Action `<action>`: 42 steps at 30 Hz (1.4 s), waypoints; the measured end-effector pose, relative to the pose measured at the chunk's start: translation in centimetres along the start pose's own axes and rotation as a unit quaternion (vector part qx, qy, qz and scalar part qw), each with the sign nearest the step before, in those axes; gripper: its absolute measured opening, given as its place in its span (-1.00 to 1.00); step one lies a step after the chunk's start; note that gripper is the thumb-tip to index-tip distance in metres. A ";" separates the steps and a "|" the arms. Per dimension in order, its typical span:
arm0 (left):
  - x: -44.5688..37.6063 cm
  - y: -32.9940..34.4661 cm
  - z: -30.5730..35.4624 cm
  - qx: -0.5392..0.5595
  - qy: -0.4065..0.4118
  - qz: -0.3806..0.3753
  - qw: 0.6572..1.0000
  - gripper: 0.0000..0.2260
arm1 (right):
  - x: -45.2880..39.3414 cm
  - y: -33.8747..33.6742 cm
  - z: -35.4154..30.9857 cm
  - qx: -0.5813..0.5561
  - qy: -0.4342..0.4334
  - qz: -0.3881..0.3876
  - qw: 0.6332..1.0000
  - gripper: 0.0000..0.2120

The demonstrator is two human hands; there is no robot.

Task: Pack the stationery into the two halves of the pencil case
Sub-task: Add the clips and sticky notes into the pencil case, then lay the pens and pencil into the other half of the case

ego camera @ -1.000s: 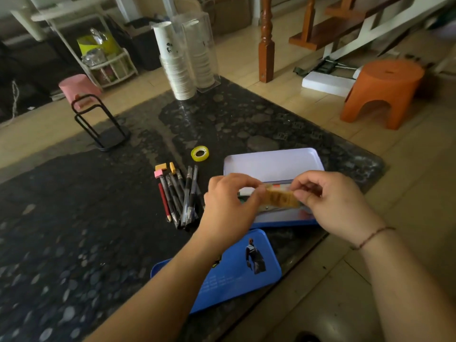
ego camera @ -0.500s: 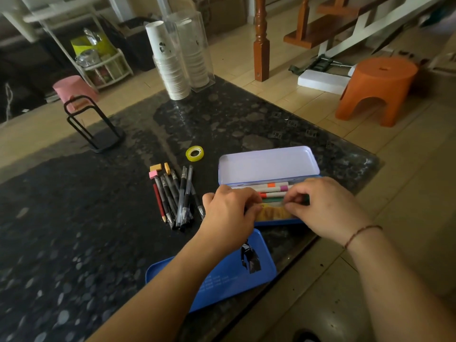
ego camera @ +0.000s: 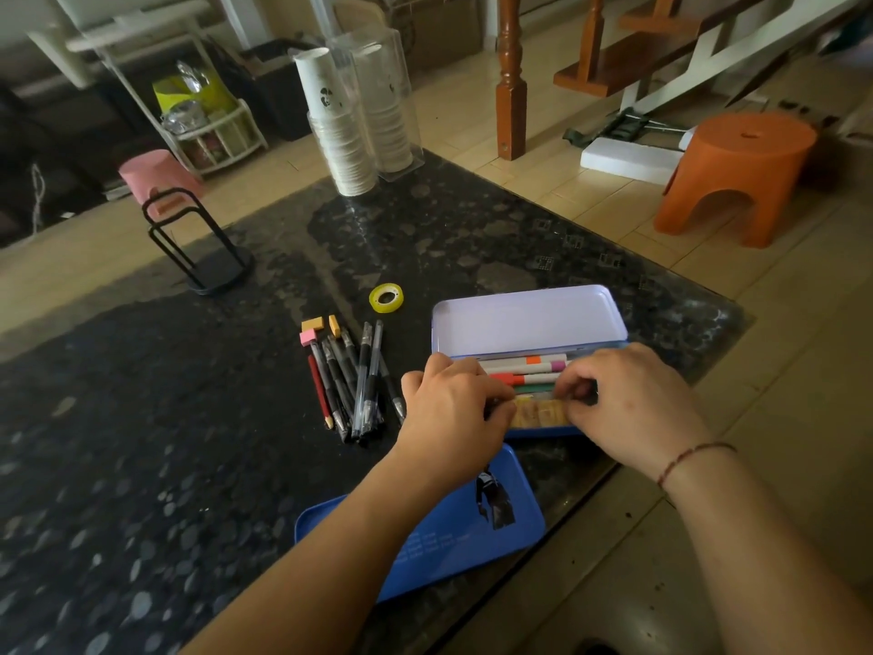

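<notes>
An open blue pencil case (ego camera: 529, 319) lies on the dark stone table with its pale lid tilted back. Several markers (ego camera: 524, 368) lie inside its tray. A yellow patterned strip (ego camera: 541, 413) sits along the tray's near edge; my left hand (ego camera: 453, 413) pinches its left end and my right hand (ego camera: 633, 404) pinches its right end. A second blue tray (ego camera: 453, 536) lies under my left forearm. Loose pens and pencils (ego camera: 349, 380), small erasers (ego camera: 314, 329) and a yellow tape roll (ego camera: 386, 297) lie to the left.
A black wire stand (ego camera: 198, 248) is at the table's far left. Stacked paper cups (ego camera: 345, 130) and a clear holder (ego camera: 382, 92) stand at the far edge. The table's near edge runs just under my right wrist. An orange stool (ego camera: 737, 177) is on the floor.
Both hands have lowered the yellow strip from above the case down into the near edge of the tray. The markers, hidden before by the hands, now show.
</notes>
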State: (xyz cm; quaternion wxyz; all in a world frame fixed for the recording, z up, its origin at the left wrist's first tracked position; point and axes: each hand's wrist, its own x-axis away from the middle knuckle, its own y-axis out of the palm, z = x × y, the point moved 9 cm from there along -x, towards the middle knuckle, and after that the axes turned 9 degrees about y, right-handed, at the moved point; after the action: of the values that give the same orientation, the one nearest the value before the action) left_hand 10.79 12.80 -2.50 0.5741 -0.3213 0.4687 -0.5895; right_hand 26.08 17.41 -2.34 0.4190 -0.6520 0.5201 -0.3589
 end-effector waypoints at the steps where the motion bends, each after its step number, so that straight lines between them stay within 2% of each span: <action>1: 0.1 -0.1 0.2 0.002 0.006 0.001 1.000 -0.81 | 0.0 0.0 -0.1 -0.001 0.000 0.001 1.000 -0.87; 5: 1.6 -3.0 -0.4 0.009 0.038 0.067 0.997 -0.76 | 0.0 -1.3 -0.1 -0.047 0.011 0.040 0.998 -0.90; 8: 3.9 -6.8 -4.8 -0.075 -0.016 0.138 0.987 -0.73 | -0.2 -2.9 2.0 -0.051 0.072 0.104 0.991 -0.88; 11: 5.7 -6.4 -9.1 -0.089 -0.102 0.049 0.990 -0.53 | -0.8 -2.4 5.0 -0.045 0.161 0.085 0.982 -0.75; 13: 6.3 -5.2 -9.6 -0.088 -0.096 0.006 0.991 -0.49 | -0.9 -1.3 5.4 -0.053 0.183 0.045 0.981 -0.71; 16: 6.7 -5.1 -10.1 -0.102 -0.080 0.021 0.991 -0.56 | -0.8 -1.0 5.0 -0.057 0.185 0.055 0.980 -0.68; 21: 8.0 -6.3 -11.8 -0.090 -0.108 0.059 0.988 -0.63 | -1.2 -1.6 4.1 -0.087 0.184 0.104 0.974 -0.77; 25: 9.8 -7.9 -13.1 -0.064 -0.101 0.101 0.988 -0.71 | -1.5 -1.7 2.6 -0.093 0.187 0.118 0.971 -0.74; 28: 11.4 -8.9 -13.9 -0.028 -0.070 0.130 0.989 -0.74 | -0.5 -3.2 -1.5 -0.052 0.117 0.185 0.974 -0.70; 29: 11.9 -9.2 -13.9 -0.033 -0.055 0.136 0.989 -0.75 | 0.0 -3.0 -4.0 -0.056 0.076 0.184 0.978 -0.71; 33: 13.9 -10.5 -12.5 -0.096 0.019 0.179 0.979 -0.87 | 3.4 1.0 -15.1 -0.044 -0.129 0.095 0.986 -0.71; 35: 14.6 -11.2 -11.5 -0.104 0.045 0.203 0.973 -0.81 | 6.0 3.0 -19.5 -0.015 -0.242 0.070 0.968 -0.62; 37: 15.4 -11.8 -10.3 -0.059 0.064 0.234 0.968 -0.81 | 8.0 4.5 -22.1 0.011 -0.325 0.058 0.944 -0.59; 40: 16.3 -11.4 -9.1 0.077 0.063 0.236 0.967 -0.81 | 9.5 4.2 -22.6 -0.019 -0.363 0.081 0.928 -0.77; 42: 16.9 -9.6 -9.0 0.131 0.035 0.173 0.976 -0.62 | 9.7 4.2 -21.3 -0.011 -0.361 0.083 0.929 -0.80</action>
State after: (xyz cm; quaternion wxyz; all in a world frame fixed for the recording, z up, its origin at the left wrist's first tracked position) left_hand -3.30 -3.00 0.45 0.6872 -0.1365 0.4560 -0.5488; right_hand 7.18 3.77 2.51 0.5996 -0.6968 0.3895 -0.0574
